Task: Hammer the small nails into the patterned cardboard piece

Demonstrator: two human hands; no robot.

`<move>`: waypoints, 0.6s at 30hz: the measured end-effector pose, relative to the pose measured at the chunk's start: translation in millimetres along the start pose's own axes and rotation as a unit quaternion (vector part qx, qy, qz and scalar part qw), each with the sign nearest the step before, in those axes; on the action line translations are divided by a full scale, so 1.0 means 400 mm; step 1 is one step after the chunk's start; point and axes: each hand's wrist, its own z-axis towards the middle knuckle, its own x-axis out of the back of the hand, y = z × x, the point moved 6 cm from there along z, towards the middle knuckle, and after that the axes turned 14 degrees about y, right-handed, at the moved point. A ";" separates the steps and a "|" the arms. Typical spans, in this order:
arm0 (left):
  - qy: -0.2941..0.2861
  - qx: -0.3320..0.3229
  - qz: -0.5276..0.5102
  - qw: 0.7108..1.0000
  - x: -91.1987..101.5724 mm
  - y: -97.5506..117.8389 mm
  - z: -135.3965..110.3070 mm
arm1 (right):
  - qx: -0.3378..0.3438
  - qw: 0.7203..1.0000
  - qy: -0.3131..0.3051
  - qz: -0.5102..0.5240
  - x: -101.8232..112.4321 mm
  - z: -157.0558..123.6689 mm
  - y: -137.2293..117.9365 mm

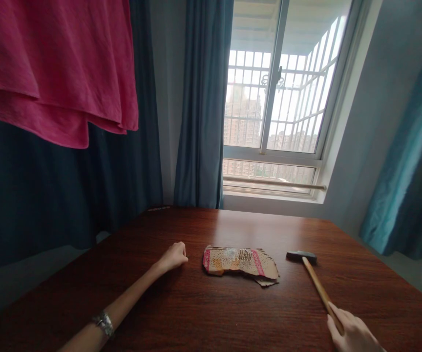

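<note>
My right hand (353,330) is wrapped round the wooden handle of a hammer (321,288), near its lower end. The hammer's dark head lies on the table at the right. My left hand (174,255) rests on the table as a closed fist, and anything inside it is hidden. Between the two hands lies a torn piece of cardboard (218,259) with pink bands, many small holes and orange-brown stains. Several thin dark nails stand in rows on its right half. The fist is a short way left of the cardboard, not touching it.
The brown wooden table (196,313) reaches back toward a barred window (273,98). Blue curtains (203,107) hang behind it and at the right. A pink towel (57,63) hangs at upper left. A small dark strip (158,209) lies at the table's far left corner.
</note>
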 end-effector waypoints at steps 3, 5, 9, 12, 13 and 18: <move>0.018 -0.011 -0.064 0.998 0.015 0.022 0.005 | 0.010 0.997 0.075 0.020 0.016 0.018 -0.003; 0.020 -0.012 -0.139 0.990 0.029 0.062 -0.004 | 0.022 0.990 0.106 0.086 0.031 0.025 -0.042; -0.030 -0.029 -0.298 0.954 0.033 0.197 -0.072 | 0.022 0.939 -0.021 0.343 0.032 0.004 -0.222; -0.085 -0.085 -0.378 0.918 0.010 0.316 -0.160 | -0.002 0.872 -0.097 0.480 0.028 -0.032 -0.367; -0.101 -0.101 -0.392 0.909 -0.002 0.348 -0.190 | -0.013 0.853 -0.111 0.509 0.022 -0.041 -0.403; -0.111 -0.162 -0.428 0.882 -0.049 0.450 -0.289 | -0.053 0.797 -0.136 0.586 -0.018 -0.059 -0.473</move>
